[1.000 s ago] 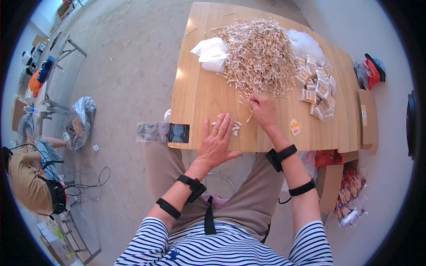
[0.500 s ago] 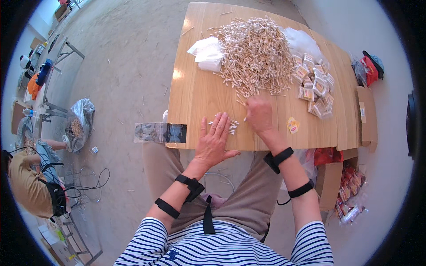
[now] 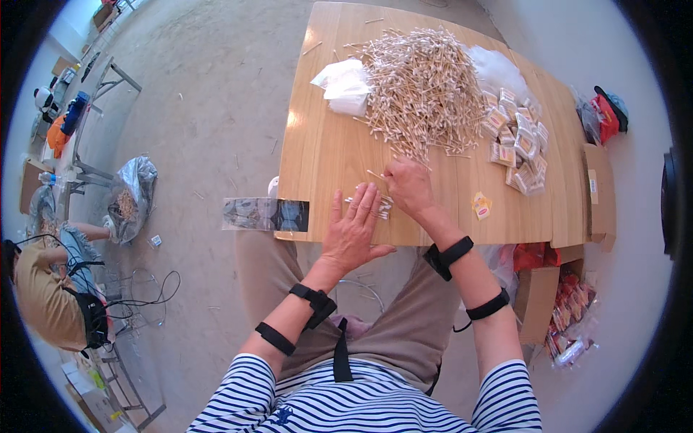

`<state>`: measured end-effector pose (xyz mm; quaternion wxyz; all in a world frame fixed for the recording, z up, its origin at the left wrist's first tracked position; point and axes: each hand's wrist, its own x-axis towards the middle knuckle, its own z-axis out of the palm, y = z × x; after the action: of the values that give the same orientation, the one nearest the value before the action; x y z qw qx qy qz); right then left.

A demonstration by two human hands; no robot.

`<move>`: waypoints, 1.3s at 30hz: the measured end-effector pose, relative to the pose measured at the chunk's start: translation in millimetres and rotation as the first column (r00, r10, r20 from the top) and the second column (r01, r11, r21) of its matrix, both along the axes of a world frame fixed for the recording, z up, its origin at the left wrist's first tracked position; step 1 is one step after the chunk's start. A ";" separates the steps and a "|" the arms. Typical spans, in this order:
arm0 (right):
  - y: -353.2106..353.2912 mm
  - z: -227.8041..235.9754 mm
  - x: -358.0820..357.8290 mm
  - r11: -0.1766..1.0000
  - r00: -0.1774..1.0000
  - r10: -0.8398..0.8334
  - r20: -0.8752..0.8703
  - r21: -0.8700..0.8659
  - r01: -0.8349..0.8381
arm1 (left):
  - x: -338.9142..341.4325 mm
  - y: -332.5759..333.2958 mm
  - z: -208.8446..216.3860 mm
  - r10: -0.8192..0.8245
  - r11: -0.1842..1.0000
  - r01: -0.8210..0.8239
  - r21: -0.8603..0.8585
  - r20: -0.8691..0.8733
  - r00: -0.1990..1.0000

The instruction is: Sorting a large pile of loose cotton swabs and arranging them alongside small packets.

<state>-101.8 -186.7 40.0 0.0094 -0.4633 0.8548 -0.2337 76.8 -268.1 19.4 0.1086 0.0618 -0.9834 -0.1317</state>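
Cotton swabs rise in a big loose heap (image 3: 426,94) toward the far side of my wooden tabletop (image 3: 317,159), and a small bunch of swabs (image 3: 385,209) lies near the front edge, beside the fingers of my left hand (image 3: 351,225). That hand is laid flat, palm down, its fingers stretched straight and its thumb held out to the side. My right hand (image 3: 410,186) is curled into a fist between the bunch and the heap, with a single swab (image 3: 375,175) jutting out on the thumb side; what else the palm hides, I cannot tell. White plastic wrapping (image 3: 345,85) sits against the heap's left side, and a clear bag (image 3: 497,68) lies to its right. Filled swab packs (image 3: 521,141) are piled just in front of that bag, while yellow cards (image 3: 481,206) lie nearer to me, right of my fist.
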 end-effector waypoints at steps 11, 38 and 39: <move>-9.7 4.2 -1.0 0.989 0.988 -0.151 0.037 0.009 0.151 | 0.5 0.3 0.3 -0.002 1.000 0.002 -0.011 0.011 1.000; 3.4 -12.2 35.5 0.981 0.997 -0.066 0.046 -0.182 0.073 | 1.4 -1.8 9.9 -0.012 0.998 0.013 0.056 -0.009 1.000; 3.8 -12.1 35.5 0.980 0.997 -0.066 0.047 -0.183 0.073 | 0.5 -3.0 10.7 -0.012 0.998 0.012 0.055 -0.008 1.000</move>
<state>-66.3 -182.9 27.9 -0.0244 -0.4273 0.8447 -0.3214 77.2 -271.1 30.1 0.1098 0.0583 -0.9793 -0.1596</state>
